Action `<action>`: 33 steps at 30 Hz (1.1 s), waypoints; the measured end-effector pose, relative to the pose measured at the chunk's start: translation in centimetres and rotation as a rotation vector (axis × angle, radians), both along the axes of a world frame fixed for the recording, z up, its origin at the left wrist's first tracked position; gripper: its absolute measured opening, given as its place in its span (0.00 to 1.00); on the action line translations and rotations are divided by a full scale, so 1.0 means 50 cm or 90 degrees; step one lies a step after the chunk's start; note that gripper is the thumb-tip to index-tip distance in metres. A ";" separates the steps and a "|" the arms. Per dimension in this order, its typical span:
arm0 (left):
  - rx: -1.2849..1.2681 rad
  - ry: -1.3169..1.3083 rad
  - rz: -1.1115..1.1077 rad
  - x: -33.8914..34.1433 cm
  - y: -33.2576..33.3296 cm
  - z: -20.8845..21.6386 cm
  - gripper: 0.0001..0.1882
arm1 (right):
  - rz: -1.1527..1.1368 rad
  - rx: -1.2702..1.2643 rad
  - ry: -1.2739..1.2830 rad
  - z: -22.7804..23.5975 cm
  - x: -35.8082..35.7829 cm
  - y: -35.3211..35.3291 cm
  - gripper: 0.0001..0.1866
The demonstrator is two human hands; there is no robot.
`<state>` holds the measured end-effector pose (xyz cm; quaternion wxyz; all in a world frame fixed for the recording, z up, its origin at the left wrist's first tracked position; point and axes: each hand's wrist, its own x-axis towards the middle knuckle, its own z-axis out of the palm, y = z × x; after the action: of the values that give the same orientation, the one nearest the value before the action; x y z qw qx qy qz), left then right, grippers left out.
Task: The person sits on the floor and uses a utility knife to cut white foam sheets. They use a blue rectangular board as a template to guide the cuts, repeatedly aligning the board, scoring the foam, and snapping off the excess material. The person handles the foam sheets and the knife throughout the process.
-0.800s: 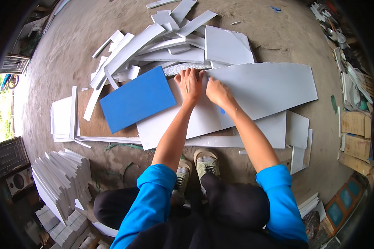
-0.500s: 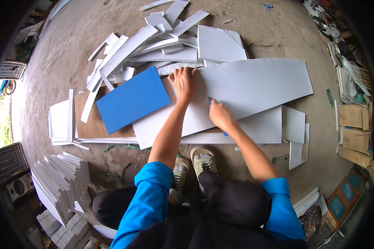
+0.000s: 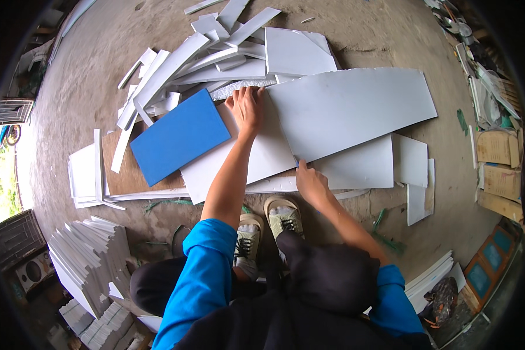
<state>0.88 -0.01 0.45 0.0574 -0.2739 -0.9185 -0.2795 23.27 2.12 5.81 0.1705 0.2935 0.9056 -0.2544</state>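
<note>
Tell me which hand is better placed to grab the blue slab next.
Probably the left hand: it rests on the white sheet near the blue slab, while the right hand, farther off, grips a blue tool.

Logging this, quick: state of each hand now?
Left hand: open, resting on the flat white foam-like board.
Right hand: closed around a mostly hidden blue tool.

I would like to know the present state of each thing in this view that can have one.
Left hand: fingers bent at the white board's far edge
Right hand: closed around a blue tool
Blue tool: mostly hidden, at the board's near edge
White board: lying, crossed by a line; cut depth unclear
Blue slab: lying, overlapping the brown board
White strips: loosely heaped
Cardboard boxes: stacked
</note>
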 end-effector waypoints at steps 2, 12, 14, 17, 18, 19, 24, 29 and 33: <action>-0.003 0.007 0.005 -0.002 -0.002 -0.003 0.18 | -0.007 0.005 0.017 0.003 0.012 -0.009 0.08; 0.010 0.055 0.008 -0.004 0.001 -0.014 0.15 | 0.017 0.077 0.049 -0.037 0.064 -0.029 0.08; 0.002 0.039 0.004 -0.006 0.003 -0.010 0.16 | 0.018 0.082 0.043 -0.040 0.076 -0.032 0.09; 0.007 0.073 0.005 -0.026 -0.005 -0.016 0.16 | 0.031 0.112 0.065 -0.050 0.087 -0.040 0.12; -0.019 0.060 -0.001 -0.028 0.000 -0.012 0.18 | 0.033 0.129 0.078 -0.051 0.085 -0.037 0.13; -0.044 0.046 -0.007 -0.026 0.002 -0.009 0.19 | 0.029 0.104 0.051 -0.050 0.088 -0.033 0.13; -0.098 -0.098 -0.076 -0.048 -0.003 0.010 0.29 | -0.023 -0.001 0.028 0.010 0.113 0.014 0.15; -0.134 -0.197 -0.213 -0.078 -0.044 0.041 0.44 | -0.147 0.026 0.243 0.029 0.078 0.103 0.16; -0.096 -0.336 -0.240 -0.069 -0.048 0.156 0.47 | -0.277 -0.125 0.289 0.090 0.012 0.166 0.16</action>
<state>-2.56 -2.42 8.26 -0.2558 -0.3609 -0.8528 -0.2774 23.86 10.39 10.32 -0.0668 0.3982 0.8076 -0.4299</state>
